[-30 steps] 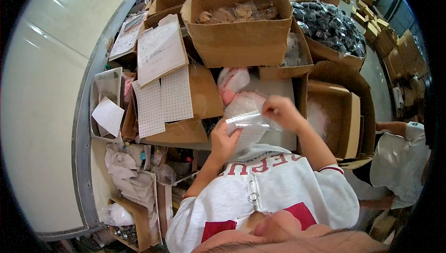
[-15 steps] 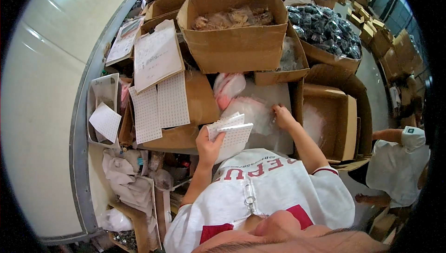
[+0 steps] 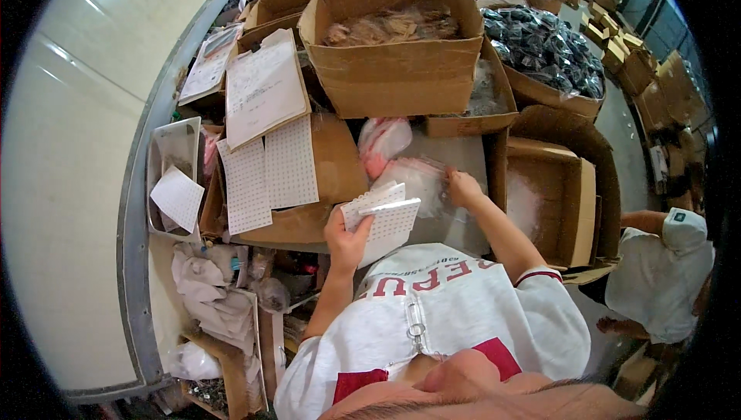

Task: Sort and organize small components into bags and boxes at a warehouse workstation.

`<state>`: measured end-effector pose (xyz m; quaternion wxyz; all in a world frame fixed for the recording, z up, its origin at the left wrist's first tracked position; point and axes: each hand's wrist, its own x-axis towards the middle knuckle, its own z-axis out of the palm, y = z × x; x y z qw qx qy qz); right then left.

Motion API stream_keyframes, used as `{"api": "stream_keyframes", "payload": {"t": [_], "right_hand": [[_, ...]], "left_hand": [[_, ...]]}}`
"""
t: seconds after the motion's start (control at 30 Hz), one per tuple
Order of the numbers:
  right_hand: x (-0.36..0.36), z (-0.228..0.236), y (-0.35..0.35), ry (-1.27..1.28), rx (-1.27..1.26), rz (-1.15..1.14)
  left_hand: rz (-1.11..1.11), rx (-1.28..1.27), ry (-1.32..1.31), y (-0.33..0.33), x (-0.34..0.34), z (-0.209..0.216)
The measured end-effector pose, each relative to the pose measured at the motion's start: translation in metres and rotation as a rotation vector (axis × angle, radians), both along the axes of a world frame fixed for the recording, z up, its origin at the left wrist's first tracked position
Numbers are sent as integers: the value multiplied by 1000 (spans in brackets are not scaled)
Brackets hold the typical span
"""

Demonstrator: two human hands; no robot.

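My left hand (image 3: 346,241) is closed around folded white sheets of small printed labels (image 3: 392,221), held in front of my chest with the thumb on top. To the right, my right hand (image 3: 465,190) pinches the edge of a clear plastic bag (image 3: 415,182) with a pinkish strip along its top. This bag lies among other clear bags on a grey surface (image 3: 455,150). Just behind them rests a bundle of pink-and-white plastic bags (image 3: 384,142). My right fingertips are partly hidden by the hand itself.
A large cardboard box (image 3: 394,80) of brownish bagged items stands ahead. An open carton (image 3: 544,204) is at my right. More label sheets (image 3: 292,165) and a clipboard of papers (image 3: 266,96) lie at left. Black bagged items (image 3: 544,49) fill a far-right box; a person (image 3: 656,281) is at right.
My right hand has moved slightly left and now grips the bag's strip edge, which is drawn straighter. My left hand keeps hold of the label sheets almost in place.
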<state>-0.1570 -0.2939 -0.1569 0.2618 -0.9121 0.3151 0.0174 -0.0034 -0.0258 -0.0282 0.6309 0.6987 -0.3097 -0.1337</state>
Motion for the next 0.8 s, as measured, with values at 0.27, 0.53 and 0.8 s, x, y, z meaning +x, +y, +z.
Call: {"api": "stream_keyframes", "payload": {"t": [0.27,0.53,0.8], "right_hand": [[28,-41,-11,144,73,119],[38,24,6,130,84,-97],[28,158,44,-541,698,326]], "left_hand": [[36,-54,77,5,3,-3],[-71,53,-202,3,-13,16],[-362,50,-466,-7,-19,23]]}}
